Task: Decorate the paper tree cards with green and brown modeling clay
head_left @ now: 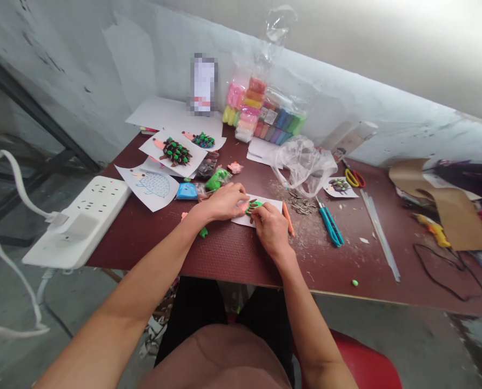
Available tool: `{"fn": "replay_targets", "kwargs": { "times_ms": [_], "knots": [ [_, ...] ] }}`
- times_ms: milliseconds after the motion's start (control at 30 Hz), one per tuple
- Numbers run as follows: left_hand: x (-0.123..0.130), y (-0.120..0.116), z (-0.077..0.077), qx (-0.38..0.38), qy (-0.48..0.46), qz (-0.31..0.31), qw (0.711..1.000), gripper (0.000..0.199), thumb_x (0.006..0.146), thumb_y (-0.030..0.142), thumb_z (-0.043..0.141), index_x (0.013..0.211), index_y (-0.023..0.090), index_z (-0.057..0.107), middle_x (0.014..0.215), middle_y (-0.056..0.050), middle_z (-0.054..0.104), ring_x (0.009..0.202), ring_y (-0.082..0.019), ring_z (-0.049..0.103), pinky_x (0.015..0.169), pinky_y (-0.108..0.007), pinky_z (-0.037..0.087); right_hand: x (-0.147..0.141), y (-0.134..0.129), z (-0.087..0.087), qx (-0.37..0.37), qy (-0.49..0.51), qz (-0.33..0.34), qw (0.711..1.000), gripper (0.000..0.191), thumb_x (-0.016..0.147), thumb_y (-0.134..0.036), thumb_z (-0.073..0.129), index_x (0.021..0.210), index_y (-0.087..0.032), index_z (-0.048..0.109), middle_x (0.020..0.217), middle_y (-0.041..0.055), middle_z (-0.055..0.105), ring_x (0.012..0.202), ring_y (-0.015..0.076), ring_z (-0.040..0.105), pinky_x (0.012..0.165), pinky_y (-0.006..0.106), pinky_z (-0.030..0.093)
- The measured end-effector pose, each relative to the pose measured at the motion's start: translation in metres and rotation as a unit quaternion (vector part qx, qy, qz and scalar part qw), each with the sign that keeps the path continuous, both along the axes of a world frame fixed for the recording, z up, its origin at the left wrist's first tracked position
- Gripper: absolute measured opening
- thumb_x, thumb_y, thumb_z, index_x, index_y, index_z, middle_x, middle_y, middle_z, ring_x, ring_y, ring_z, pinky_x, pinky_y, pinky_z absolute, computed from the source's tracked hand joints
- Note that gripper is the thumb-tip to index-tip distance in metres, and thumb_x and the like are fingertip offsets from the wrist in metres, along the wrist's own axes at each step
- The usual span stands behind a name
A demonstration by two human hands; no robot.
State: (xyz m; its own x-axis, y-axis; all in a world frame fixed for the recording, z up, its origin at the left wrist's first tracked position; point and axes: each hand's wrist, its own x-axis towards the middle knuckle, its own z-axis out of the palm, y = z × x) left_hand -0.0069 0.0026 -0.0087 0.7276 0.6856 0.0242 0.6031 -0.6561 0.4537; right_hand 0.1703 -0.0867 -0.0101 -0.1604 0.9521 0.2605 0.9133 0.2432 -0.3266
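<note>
A dark red worktop [241, 259] runs across the view, with a white power strip [77, 221] at its left end and a brown cardboard sheet [455, 216] at its right. Bagged clay packs [261, 111] stand at the far edge. On the left lie paper hedgehog cards [172, 154], some decorated with seed spines, and beside them sit a blue clay lump [186, 190] and a green clay lump [217, 179]. On the right are a plastic bag [303, 165], blue scissors [330, 227], yellow-and-red scissors [354, 177] and a heap of sunflower seeds [300, 204].

Centrally, near the worktop's near edge, both hands work over a white card [265, 204]. The right hand [271, 229] pinches a small green clay piece [254, 205] on the card. The left hand [225, 202] curls against the same spot, but whether it grips the clay cannot be told.
</note>
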Motion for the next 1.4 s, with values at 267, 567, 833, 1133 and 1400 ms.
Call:
{"fn": "replay_targets", "kwargs": {
  "times_ms": [267,567,833,1133,1400],
  "knots": [
    [0.001,-0.001,0.002,-0.008,0.007,0.001,1.0,0.031,0.089,0.029,0.056,0.114,0.02,0.073,0.123,-0.01,0.06,0.114,-0.028,0.054,0.1,-0.039,0.043,-0.003,0.002,0.005,0.0,-0.053,0.004,0.999,0.029,0.097,-0.015,0.049,0.074,-0.022,0.065,0.084,0.0069,0.066,0.078,0.0196,0.058,0.066,0.03,0.036],
    [0.0,0.0,0.001,-0.01,0.0,0.003,1.0,0.029,0.09,0.03,0.057,0.113,0.022,0.073,0.121,-0.008,0.06,0.114,-0.026,0.054,0.099,-0.036,0.043,0.003,-0.003,0.012,0.006,-0.015,-0.018,1.0,0.019,0.097,-0.022,0.056,0.09,-0.024,0.074,0.09,0.0054,0.069,0.086,0.0204,0.063,0.077,0.031,0.041],
    [-0.001,0.002,0.003,-0.025,-0.011,-0.006,1.0,0.033,0.088,0.03,0.059,0.118,0.021,0.071,0.123,-0.009,0.06,0.114,-0.027,0.055,0.1,-0.037,0.043,0.056,0.017,0.026,-0.055,-0.052,-0.238,0.968,0.02,0.092,-0.022,0.06,0.091,-0.019,0.079,0.096,0.0109,0.073,0.084,0.0226,0.064,0.072,0.031,0.041],
    [-0.003,0.002,0.002,-0.025,-0.018,-0.016,0.999,0.037,0.091,0.033,0.053,0.122,0.02,0.07,0.122,-0.011,0.059,0.112,-0.026,0.054,0.098,-0.037,0.043,0.083,0.043,0.026,-0.105,-0.115,-0.308,0.939,0.033,0.098,-0.025,0.05,0.117,-0.02,0.077,0.115,0.0122,0.072,0.103,0.0239,0.065,0.083,0.03,0.044],
    [-0.002,0.002,0.001,-0.018,-0.021,-0.018,0.999,0.034,0.092,0.034,0.055,0.118,0.021,0.071,0.12,-0.009,0.06,0.109,-0.025,0.054,0.097,-0.036,0.042,0.075,0.059,0.023,-0.113,-0.176,-0.273,0.939,0.037,0.102,-0.027,0.043,0.111,-0.018,0.078,0.111,0.0139,0.069,0.097,0.0231,0.065,0.077,0.029,0.043]
  ]
}}
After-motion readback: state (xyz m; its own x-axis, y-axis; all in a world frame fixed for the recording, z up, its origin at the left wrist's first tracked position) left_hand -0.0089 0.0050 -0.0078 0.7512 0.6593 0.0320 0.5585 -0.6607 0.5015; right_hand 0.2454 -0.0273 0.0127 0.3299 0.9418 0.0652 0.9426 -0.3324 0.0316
